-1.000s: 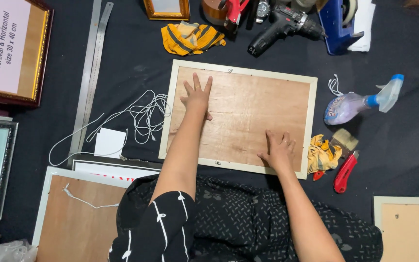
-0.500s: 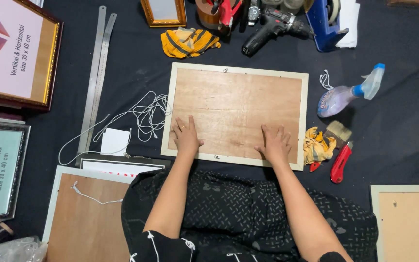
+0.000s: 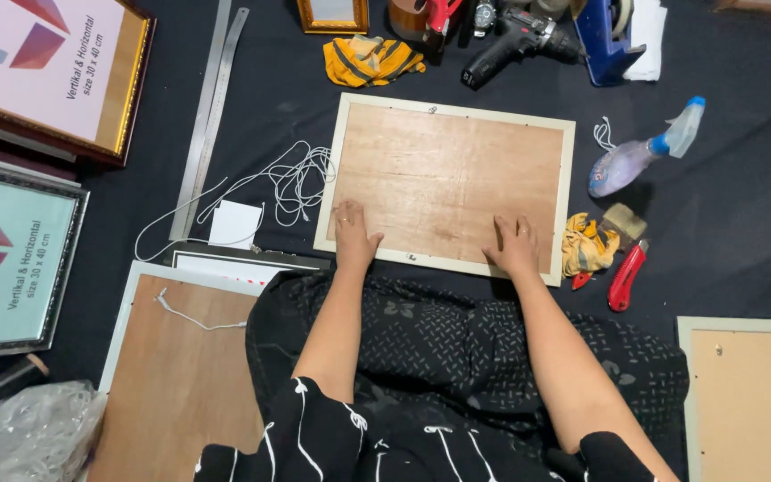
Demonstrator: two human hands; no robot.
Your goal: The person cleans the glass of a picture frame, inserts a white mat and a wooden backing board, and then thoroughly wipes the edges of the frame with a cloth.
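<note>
Both hands lay flat and open, gripping nothing, palms pressed on the wooden backing board (image 3: 448, 174) of a cream picture frame (image 3: 567, 201) placed face down on the dark floor cloth (image 3: 742, 232). Left hand (image 3: 353, 236) rested at the board's 7 o'clock corner; right hand (image 3: 514, 245) at its 5 o'clock edge. White cord (image 3: 292, 183) lay just beside the frame at 9 o'clock, with a steel ruler (image 3: 207, 112) farther out. Yellow rag (image 3: 585, 247) and red utility knife (image 3: 625, 278) sat near the right hand at 3 o'clock. Spray bottle (image 3: 637, 152) lay at 2 o'clock; cordless drill (image 3: 515, 40) at 12 o'clock.
</note>
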